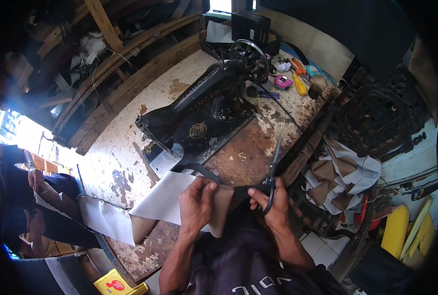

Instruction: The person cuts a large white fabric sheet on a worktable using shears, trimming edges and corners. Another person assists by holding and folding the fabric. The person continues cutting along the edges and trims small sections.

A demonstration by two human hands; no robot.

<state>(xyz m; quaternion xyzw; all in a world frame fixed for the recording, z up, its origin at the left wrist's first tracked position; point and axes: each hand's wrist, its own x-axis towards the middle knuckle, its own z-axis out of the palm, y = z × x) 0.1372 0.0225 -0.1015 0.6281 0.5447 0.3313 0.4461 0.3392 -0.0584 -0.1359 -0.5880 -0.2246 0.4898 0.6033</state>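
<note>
A long strip of material, white on one face and brown on the other point(167, 196), runs over the table's near edge. My left hand point(198, 200) is closed on its right part, with the thumb on top. A narrow dark band point(202, 170) curves from near the machine's needle end toward my left hand, and a dark piece spans the gap between my hands. My right hand point(274, 202) is closed around the black handles of scissors point(275, 160), whose blades point away from me. Its thumb and fingers also seem to pinch the dark piece. Beyond my hands stands a black sewing machine point(189, 103).
The worn table point(251, 152) holds a pink tape measure point(282, 82), a yellow-handled tool point(299, 85) and a black box point(250, 28). Crumpled brown-and-white material point(342, 172) lies at right. Another person point(37, 196) sits at left, near a yellow container point(114, 284).
</note>
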